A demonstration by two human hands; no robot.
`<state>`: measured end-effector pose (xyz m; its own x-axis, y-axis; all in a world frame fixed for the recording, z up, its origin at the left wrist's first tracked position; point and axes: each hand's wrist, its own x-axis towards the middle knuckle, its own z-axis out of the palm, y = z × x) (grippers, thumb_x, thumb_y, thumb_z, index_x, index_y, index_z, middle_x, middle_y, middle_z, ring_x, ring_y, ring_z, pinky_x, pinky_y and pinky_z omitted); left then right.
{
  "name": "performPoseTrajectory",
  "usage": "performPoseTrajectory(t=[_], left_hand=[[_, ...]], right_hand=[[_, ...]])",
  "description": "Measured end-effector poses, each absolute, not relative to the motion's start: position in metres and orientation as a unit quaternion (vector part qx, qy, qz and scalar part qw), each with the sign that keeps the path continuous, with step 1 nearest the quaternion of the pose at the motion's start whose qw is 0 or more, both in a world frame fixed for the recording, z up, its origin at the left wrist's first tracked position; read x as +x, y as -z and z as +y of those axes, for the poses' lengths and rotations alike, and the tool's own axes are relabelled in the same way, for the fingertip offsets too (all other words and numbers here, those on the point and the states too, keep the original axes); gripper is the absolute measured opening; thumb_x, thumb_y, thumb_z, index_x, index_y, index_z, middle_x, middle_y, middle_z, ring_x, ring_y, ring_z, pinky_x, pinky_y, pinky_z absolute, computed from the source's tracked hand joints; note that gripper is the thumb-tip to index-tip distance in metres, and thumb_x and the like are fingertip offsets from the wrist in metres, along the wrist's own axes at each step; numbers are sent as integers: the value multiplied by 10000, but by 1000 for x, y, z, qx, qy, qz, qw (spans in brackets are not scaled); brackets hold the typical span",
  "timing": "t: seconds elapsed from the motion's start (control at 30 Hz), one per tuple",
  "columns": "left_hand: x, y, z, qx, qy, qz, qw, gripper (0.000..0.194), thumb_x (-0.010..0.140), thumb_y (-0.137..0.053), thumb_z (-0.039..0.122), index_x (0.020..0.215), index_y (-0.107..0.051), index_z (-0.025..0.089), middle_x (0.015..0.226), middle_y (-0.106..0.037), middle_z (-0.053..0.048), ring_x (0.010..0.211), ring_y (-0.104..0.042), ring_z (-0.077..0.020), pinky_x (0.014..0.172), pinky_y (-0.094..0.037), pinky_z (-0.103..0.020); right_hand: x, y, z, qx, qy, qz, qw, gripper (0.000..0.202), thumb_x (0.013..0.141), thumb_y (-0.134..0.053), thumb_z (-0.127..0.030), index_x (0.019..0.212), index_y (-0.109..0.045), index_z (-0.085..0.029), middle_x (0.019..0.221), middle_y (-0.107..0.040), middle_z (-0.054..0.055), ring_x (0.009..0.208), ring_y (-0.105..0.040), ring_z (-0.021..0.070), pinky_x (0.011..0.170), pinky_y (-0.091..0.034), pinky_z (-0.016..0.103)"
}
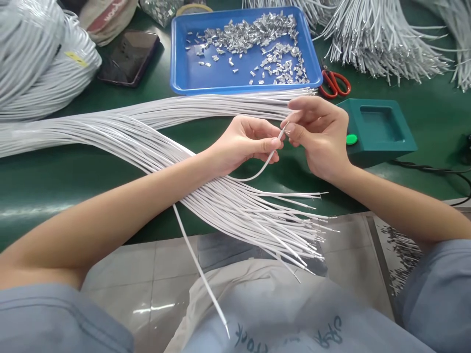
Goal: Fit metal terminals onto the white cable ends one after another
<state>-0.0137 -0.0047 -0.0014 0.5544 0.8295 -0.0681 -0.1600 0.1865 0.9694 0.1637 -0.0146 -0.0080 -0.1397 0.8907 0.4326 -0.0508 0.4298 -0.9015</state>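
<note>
Between the thumb and fingers of my left hand (pixel 239 142) is a thin white cable (pixel 265 165), close to its end. My right hand (pixel 324 137) pinches at the tip of the same cable, where fine bare strands show. Whether a small metal piece sits between those right fingertips cannot be made out. Below my left forearm fans a loose bundle of white cables (pixel 253 211), their stripped ends pointing right and hanging over the table edge. A second bundle of white cables (pixel 176 110) lies behind my hands. One single cable (pixel 200 269) droops toward my lap.
A blue tray (pixel 204 78) holds many small metal pieces (pixel 253 34). Red-handled scissors (pixel 335 84) lie beside it, behind a green box (pixel 382 130) with a bright green button. A phone (pixel 128 58), coiled cable (pixel 33 59) and more cable bundles (pixel 382 44) occupy the back.
</note>
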Motion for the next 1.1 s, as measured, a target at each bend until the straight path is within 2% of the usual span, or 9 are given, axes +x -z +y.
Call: performPoseTrajectory(t=[0.13, 0.23, 0.37, 0.53, 0.7, 1.0, 1.1], left_hand=[[-13, 5, -4, 561, -372, 299, 677, 414, 572, -887, 451, 737, -701, 120, 661, -667, -18, 642, -678, -158, 606, -559, -268], [-13, 7, -4, 570, -377, 282, 673, 399, 617, -865, 458, 747, -690, 124, 660, -671, -16, 643, -684, -156, 619, -576, -271], [-13, 7, -3, 565, -377, 281, 678, 364, 662, -848, 433, 768, -678, 129, 681, -677, -13, 665, -692, -153, 647, -588, -271], [-13, 5, -3, 551, -373, 303, 682, 353, 693, -830, 427, 762, -655, 128, 671, -661, -1, 631, -677, -131, 614, -579, -242], [-14, 4, -2, 553, -368, 301, 684, 358, 678, -838, 437, 749, -657, 136, 685, -660, -2, 603, -665, -123, 582, -572, -235], [-14, 5, -2, 571, -358, 335, 659, 310, 745, -791, 424, 772, -666, 142, 658, -646, 0, 572, -666, -127, 512, -551, -220], [-14, 6, -2, 568, -379, 339, 647, 298, 735, -802, 404, 773, -662, 143, 671, -655, 2, 574, -670, -129, 517, -561, -228]], right_hand=[[163, 5, -15, -347, -500, -594, 526, 278, 739, -772, -302, 976, -630, -269, 692, -634, -62, 661, -637, 105, 521, -499, 234], [161, 2, -15, -346, -549, -572, 502, 338, 704, -792, -361, 954, -589, -258, 688, -599, -58, 645, -608, 110, 486, -469, 233], [159, 0, -16, -345, -490, -613, 514, 277, 744, -765, -361, 865, -543, -247, 753, -591, -28, 682, -580, 115, 518, -484, 242], [161, 4, -15, -372, -415, -645, 522, 209, 825, -678, -416, 915, -556, -272, 786, -592, -9, 752, -594, 151, 548, -516, 273], [162, 4, -16, -376, -416, -651, 512, 291, 824, -659, -460, 1015, -556, -266, 906, -653, 16, 843, -638, 166, 577, -537, 279], [161, 0, -16, -355, -430, -650, 516, 335, 761, -715, -452, 991, -565, -259, 835, -649, -9, 817, -651, 150, 585, -543, 266], [162, 2, -15, -339, -441, -640, 531, 279, 779, -689, -382, 994, -584, -239, 825, -667, -9, 811, -651, 139, 547, -519, 240]])
